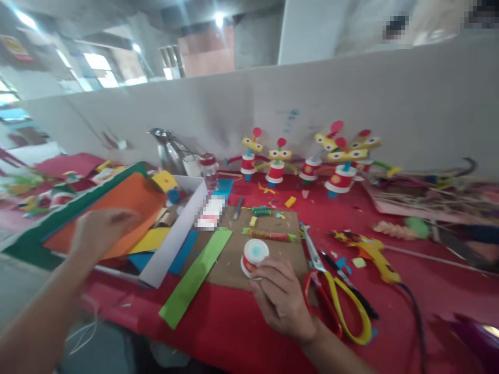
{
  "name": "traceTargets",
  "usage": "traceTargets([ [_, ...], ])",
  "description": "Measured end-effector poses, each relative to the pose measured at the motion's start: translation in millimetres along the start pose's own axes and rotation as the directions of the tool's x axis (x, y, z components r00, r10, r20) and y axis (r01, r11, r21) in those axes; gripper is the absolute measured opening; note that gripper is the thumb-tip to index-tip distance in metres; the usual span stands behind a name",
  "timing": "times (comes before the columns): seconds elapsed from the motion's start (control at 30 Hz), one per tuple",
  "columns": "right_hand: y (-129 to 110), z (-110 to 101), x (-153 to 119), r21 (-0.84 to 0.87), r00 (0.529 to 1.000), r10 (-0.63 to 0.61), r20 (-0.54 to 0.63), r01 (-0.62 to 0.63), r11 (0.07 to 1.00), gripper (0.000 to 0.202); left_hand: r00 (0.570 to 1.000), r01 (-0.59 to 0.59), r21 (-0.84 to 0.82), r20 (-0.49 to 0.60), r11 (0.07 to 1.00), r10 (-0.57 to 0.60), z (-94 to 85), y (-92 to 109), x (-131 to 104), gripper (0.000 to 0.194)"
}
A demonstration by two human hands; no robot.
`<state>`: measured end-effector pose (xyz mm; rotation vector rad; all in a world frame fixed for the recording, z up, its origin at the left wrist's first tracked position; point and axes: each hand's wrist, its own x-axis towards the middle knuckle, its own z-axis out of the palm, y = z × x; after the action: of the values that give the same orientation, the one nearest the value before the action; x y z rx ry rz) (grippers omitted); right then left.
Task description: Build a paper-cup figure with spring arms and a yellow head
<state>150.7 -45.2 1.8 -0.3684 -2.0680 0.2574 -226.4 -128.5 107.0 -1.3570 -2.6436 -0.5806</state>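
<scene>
My right hand (286, 298) is closed on the lower side of a small red and white paper cup (255, 252). The cup is over a brown cardboard sheet (230, 265), its white end with a pale blue round spot facing up. Blurred, my left hand (103, 228) is over an orange paper sheet (136, 195) in a white box (187, 205); whether its fingers hold anything is unclear. A light green paper strip (197, 278) lies between the box and the cup. Red and yellow handled scissors (329, 291) rest right of my right hand.
Several red cup figures (276, 169) with yellow eye strips stand along the back wall. A yellow glue gun (378, 257) with a black cable lies at right. A steel jug (166, 148) and a red-lidded jar (209, 171) stand behind the box. A black pen-like tool (351, 285) adjoins the scissors.
</scene>
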Motion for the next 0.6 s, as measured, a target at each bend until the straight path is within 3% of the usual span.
traceTargets([
  [0.13, 6, 2, -1, -0.013, 1.0, -0.01, -0.017, 0.01, 1.0, 0.02, 0.992, -0.036, 0.058, 0.119, 0.998, 0.029, 9.6, 15, 37, 0.042],
  [0.37, 8, -3, 2, -0.053, 0.997, 0.011, -0.079, -0.015, 0.998, 0.025, 0.945, -0.124, 0.047, 0.31, 0.991, 0.104, 67.2, 23, 63, 0.019],
  [0.47, 9, -3, 2, -0.053, 0.999, 0.012, -0.049, -0.015, 0.999, 0.024, 0.952, -0.12, 0.009, 0.285, 0.993, 0.113, 74.5, 28, 61, 0.014],
  [0.6, 11, 1, 0, -0.08, 0.996, 0.085, -0.029, -0.087, 0.993, 0.029, 0.981, -0.134, -0.114, 0.121, 0.984, 0.148, 56.8, 31, 51, 0.023],
])
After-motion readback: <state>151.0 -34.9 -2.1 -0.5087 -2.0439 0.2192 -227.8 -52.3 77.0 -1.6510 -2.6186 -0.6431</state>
